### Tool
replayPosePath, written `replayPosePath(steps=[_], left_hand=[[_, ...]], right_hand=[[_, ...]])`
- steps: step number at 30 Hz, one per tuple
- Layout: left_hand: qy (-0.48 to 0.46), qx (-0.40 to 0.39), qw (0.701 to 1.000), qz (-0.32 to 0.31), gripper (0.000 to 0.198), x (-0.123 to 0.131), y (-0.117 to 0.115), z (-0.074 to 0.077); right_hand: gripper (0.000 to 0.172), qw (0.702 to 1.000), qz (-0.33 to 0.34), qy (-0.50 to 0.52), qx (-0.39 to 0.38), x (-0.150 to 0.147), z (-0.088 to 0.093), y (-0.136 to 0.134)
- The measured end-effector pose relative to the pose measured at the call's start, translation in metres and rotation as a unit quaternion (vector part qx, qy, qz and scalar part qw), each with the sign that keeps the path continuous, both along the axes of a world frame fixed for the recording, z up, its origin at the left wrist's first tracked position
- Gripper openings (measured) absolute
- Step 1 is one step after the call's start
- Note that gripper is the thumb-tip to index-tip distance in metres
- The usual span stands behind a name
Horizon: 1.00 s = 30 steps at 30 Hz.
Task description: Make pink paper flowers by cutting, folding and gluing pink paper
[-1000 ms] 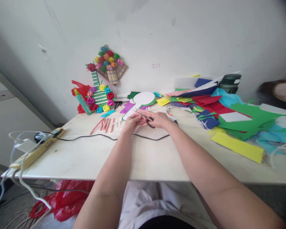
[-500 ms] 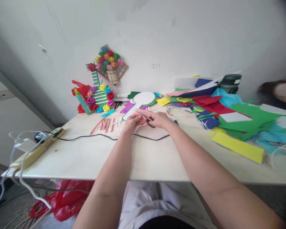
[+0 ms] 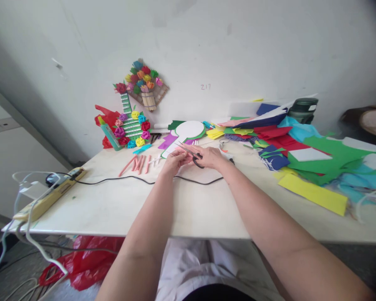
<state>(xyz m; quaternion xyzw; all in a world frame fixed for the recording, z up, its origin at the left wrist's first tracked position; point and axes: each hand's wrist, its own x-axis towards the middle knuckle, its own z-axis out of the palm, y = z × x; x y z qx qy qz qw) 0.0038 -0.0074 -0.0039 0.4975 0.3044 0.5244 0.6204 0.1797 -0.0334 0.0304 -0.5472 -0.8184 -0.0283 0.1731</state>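
My right hand [image 3: 212,158] grips black-handled scissors [image 3: 198,163], their blades pointing up and left over the work area. Beside it, my left hand [image 3: 174,162] is closed in a pinch near the blades; whatever lies between its fingertips is too small and hidden to name. Just beyond both hands lies a white paddle-shaped piece [image 3: 190,129] with a round head, a straight handle and a green border. Several pink rolled strips [image 3: 141,164] rest on the table to the left of my left hand.
A black cable [image 3: 113,179] crosses the table from a power strip [image 3: 54,194]. Coloured sheets [image 3: 332,156] are heaped at the right by a dark bottle [image 3: 302,110]. A glue bottle [image 3: 109,133] and a flower-decorated guitar shape [image 3: 133,125] stand at the back left.
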Motion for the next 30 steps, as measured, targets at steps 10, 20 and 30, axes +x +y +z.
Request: replayPosePath(steps=[10, 20, 30], left_hand=[[0.0, 0.006, 1.0, -0.003, 0.014, 0.0001, -0.0007, 0.0008], [0.012, -0.003, 1.0, -0.007, 0.017, 0.0005, 0.0002, 0.0], [0.003, -0.004, 1.0, -0.008, 0.016, -0.0004, 0.0005, -0.0003]], right_hand=[[0.066, 1.0, -0.003, 0.006, -0.007, -0.0008, 0.0031, -0.0021], [0.068, 1.0, -0.001, 0.011, 0.003, -0.0003, -0.0001, 0.0012], [0.067, 1.0, -0.006, 0.019, 0.01, -0.0005, -0.0025, 0.0041]])
